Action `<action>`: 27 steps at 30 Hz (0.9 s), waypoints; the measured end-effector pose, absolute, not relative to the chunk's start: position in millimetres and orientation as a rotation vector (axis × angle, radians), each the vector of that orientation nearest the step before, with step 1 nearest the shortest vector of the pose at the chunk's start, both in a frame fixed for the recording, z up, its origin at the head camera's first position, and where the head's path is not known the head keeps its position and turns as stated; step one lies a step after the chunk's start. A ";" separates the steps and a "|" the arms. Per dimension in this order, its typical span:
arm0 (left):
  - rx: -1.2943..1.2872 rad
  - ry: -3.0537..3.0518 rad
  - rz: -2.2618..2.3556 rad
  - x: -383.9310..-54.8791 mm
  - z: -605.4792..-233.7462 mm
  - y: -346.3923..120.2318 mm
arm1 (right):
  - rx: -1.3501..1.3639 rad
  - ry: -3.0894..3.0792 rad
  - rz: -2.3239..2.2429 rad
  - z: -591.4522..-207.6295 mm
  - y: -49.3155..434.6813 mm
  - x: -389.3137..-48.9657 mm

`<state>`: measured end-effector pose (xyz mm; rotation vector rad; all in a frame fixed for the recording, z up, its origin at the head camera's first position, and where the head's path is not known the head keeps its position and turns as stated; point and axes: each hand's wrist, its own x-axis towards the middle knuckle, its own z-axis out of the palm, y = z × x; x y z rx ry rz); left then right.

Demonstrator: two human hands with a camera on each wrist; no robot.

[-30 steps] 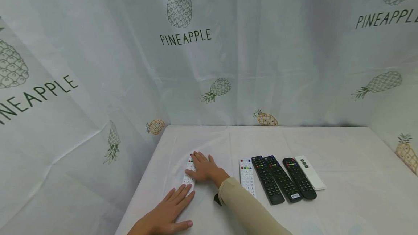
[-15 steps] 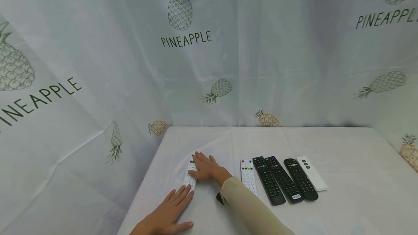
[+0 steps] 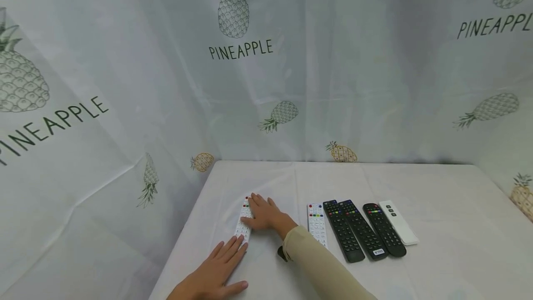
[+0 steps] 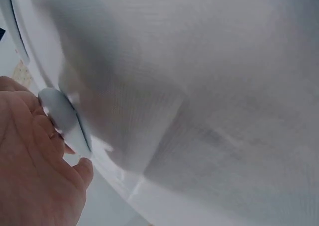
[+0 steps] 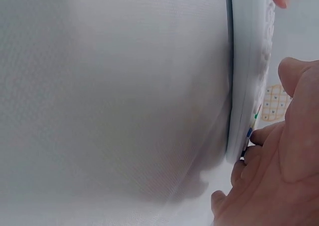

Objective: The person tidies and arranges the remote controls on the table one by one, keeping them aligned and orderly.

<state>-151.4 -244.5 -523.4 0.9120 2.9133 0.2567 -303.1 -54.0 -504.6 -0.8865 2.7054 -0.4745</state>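
A white remote control [image 3: 244, 219] with small coloured buttons lies flat on the white-covered table, slightly slanted. My right hand [image 3: 266, 214] rests over its right side near the far end, fingers extended and thumb across the buttons. At the near end, the straight fingertips of my left hand [image 3: 216, 267] touch it, the thumb spread away to the right. In the left wrist view, the rounded end of the remote [image 4: 62, 111] shows beside the left hand [image 4: 35, 156]. Seen from the right wrist, the remote's side [image 5: 246, 61] runs past the fingers of the right hand [image 5: 279, 161].
To the right lie another white remote [image 3: 317, 226], two long black remotes [image 3: 343, 230] [image 3: 362, 230], a rounded black remote [image 3: 384, 230] and a plain white one [image 3: 399, 223], side by side. A pineapple-print curtain [image 3: 354, 59] hangs behind the table [image 3: 449, 226].
The head view has shifted slightly, moving the whole scene a little to the right in the picture. Both hands and the remotes keep their places on the table.
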 end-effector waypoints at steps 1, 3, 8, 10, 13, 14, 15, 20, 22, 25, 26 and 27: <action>0.913 2.910 0.252 -151.4 -522.5 -243.6 | -0.886 2.705 -0.473 -504.8 -53.6 -303.0; 0.917 2.905 0.248 -151.4 -521.2 -241.9 | -0.883 2.711 -0.470 -505.9 -52.7 -303.2; 0.909 2.895 0.242 -151.5 -520.9 -239.5 | -0.878 2.729 -0.457 -509.3 -51.0 -304.1; 0.912 2.901 0.238 -151.3 -521.1 -239.1 | -0.881 2.736 -0.453 -510.5 -50.5 -304.4; 0.919 2.916 0.226 -150.6 -520.7 -238.6 | -0.884 2.739 -0.463 -511.2 -49.7 -305.1; 0.921 2.922 0.225 -150.3 -520.2 -238.3 | -0.885 2.739 -0.462 -511.4 -49.5 -305.3; 0.918 2.925 0.227 -150.0 -520.0 -238.0 | -0.886 2.736 -0.464 -511.6 -49.2 -305.5; 0.904 2.929 0.269 -148.5 -518.8 -236.0 | -0.920 2.731 -0.465 -511.0 -48.0 -305.4; 0.899 2.936 0.268 -148.2 -519.1 -235.5 | -0.941 2.734 -0.462 -509.7 -47.8 -304.5; 0.894 2.953 0.255 -147.5 -519.7 -235.7 | -0.967 2.748 -0.441 -508.7 -47.9 -304.0; 0.891 2.957 0.246 -147.1 -519.6 -235.8 | -0.970 2.750 -0.432 -508.0 -47.8 -303.8; 0.889 2.958 0.242 -146.6 -519.4 -236.0 | -0.974 2.753 -0.426 -507.3 -47.7 -303.5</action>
